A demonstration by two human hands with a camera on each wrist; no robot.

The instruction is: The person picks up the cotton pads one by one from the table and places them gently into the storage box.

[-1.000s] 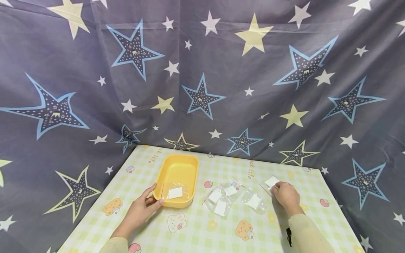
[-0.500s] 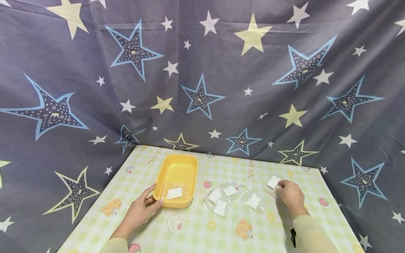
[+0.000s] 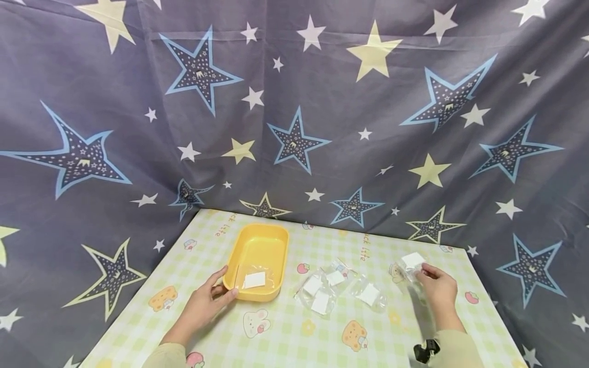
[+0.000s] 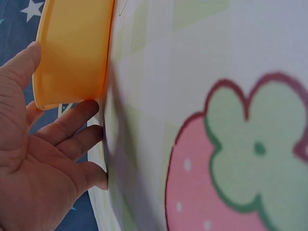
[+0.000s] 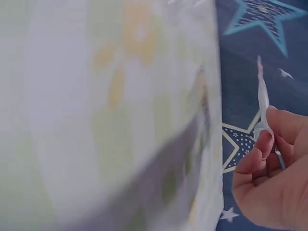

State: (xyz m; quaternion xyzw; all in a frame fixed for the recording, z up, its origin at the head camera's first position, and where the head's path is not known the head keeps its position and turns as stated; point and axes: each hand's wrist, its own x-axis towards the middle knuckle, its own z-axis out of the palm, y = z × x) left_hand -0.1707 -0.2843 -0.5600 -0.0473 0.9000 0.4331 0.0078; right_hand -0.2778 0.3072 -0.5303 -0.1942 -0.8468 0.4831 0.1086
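The setting is a screened tabletop workspace, home-like in decor; the building type cannot be determined. A curtain [image 3: 322, 92] printed with stars [image 3: 375, 51] stands behind and to both sides of the table. The table's cover [image 3: 294, 350] carries light green checks, cartoon animals and strawberries [image 3: 471, 298].

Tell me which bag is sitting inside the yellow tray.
The leftmost bag in the head view, at the near end of the tray. The other bags are all outside it, off to its right.
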